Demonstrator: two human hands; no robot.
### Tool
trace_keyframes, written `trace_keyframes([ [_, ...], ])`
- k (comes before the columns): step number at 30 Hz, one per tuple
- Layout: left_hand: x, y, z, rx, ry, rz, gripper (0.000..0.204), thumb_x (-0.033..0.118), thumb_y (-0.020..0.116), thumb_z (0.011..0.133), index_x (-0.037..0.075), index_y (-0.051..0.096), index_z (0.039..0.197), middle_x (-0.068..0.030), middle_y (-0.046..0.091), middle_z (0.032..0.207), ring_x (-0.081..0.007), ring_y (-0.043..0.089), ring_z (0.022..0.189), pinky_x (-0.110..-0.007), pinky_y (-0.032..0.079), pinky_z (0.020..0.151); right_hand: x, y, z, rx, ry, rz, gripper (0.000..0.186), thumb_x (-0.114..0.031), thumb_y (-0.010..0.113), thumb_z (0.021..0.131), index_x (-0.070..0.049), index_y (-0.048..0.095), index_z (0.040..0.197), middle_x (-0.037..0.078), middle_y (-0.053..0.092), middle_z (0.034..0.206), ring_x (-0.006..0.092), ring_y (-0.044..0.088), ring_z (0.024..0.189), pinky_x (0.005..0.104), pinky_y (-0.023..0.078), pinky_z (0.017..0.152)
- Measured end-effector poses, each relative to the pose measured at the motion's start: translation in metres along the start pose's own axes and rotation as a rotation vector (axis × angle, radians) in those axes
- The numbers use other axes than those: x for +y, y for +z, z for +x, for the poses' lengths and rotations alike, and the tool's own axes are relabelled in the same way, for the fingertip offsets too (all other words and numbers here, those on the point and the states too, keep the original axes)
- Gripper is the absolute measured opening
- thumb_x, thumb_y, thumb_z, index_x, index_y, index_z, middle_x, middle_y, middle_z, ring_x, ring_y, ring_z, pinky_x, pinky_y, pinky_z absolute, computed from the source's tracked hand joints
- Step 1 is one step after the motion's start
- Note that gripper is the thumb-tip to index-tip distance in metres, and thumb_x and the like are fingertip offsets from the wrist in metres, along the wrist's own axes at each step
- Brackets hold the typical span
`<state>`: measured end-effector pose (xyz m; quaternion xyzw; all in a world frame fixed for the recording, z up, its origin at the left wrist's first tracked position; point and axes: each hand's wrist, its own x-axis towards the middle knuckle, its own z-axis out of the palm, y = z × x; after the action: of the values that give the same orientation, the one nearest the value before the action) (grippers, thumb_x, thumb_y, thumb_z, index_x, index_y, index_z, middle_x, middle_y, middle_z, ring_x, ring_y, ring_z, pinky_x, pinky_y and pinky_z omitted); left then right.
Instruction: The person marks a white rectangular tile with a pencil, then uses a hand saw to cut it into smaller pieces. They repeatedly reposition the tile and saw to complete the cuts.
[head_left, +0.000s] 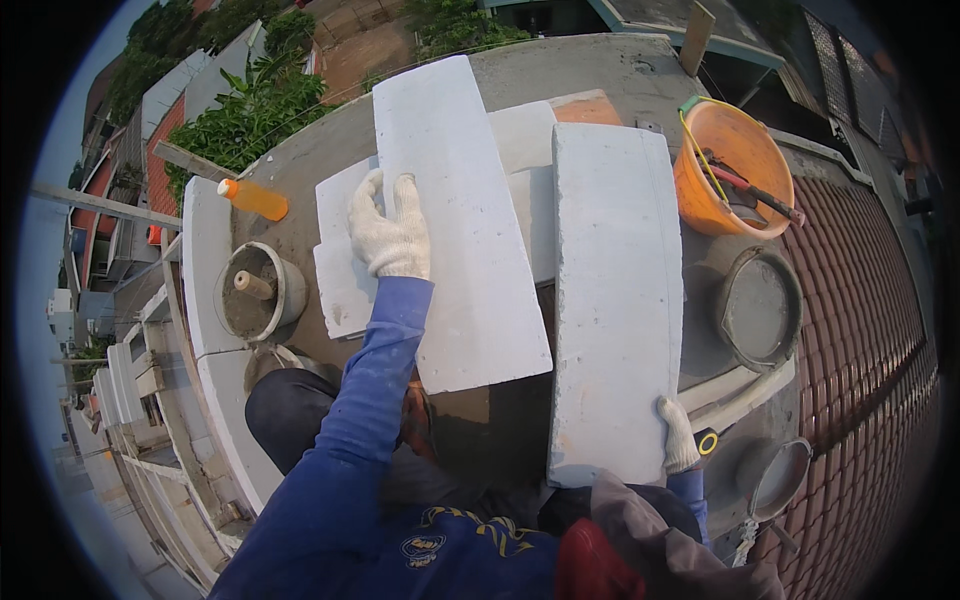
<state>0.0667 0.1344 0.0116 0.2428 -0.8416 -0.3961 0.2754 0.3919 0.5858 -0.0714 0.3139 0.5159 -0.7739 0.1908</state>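
Observation:
My left hand, in a white knit glove, rests with fingers apart at the left edge of the long upper white block, over the white block beneath it. My right hand, also gloved, grips the right edge of another long white block, near its lower end; its fingertips are partly hidden. More pale slabs lie between and behind these two blocks. A small black-and-yellow object is just right of my right hand.
An orange bucket with tools stands upper right, two grey tubs below it. At left are an orange-liquid bottle, a mortar bucket and a low block wall. A tiled roof drops away at right.

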Motion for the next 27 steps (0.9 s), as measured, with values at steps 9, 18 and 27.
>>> trace_keyframes([
  [9, 0.034, -0.12, -0.268, -1.27, -0.511, 0.14, 0.081, 0.069, 0.083, 0.103, -0.004, 0.072, 0.134, -0.019, 0.08, 0.12, -0.0278, 0.08, 0.114, -0.043, 0.063, 0.104, -0.002, -0.007, 0.004, -0.004, 0.025, -0.033, 0.066, -0.043, 0.081, 0.111, 0.003, 0.07, 0.157, 0.01, 0.081, 0.135, 0.0226, 0.08, 0.119, 0.0389, 0.066, 0.103],
  [18, -0.003, -0.028, -0.278, -1.295, -0.716, -0.148, 0.092, 0.07, 0.086, 0.1, -0.004, 0.074, 0.154, -0.0244, 0.08, 0.146, -0.037, 0.078, 0.132, -0.047, 0.06, 0.116, -0.006, -0.011, -0.001, 0.163, -0.011, -0.089, 0.069, -0.042, 0.082, 0.11, 0.004, 0.069, 0.16, 0.01, 0.079, 0.139, 0.0221, 0.077, 0.122, 0.04, 0.063, 0.107],
  [27, 0.078, -0.047, -0.264, -1.089, -1.048, -0.446, 0.092, 0.055, 0.096, 0.094, -0.007, 0.066, 0.154, -0.0226, 0.08, 0.137, -0.0317, 0.081, 0.123, -0.045, 0.065, 0.106, -0.097, 0.004, -0.034, 0.012, -0.102, -0.334, 0.085, -0.049, 0.088, 0.104, 0.007, 0.064, 0.163, 0.012, 0.08, 0.141, 0.0225, 0.077, 0.12, 0.0382, 0.063, 0.105],
])
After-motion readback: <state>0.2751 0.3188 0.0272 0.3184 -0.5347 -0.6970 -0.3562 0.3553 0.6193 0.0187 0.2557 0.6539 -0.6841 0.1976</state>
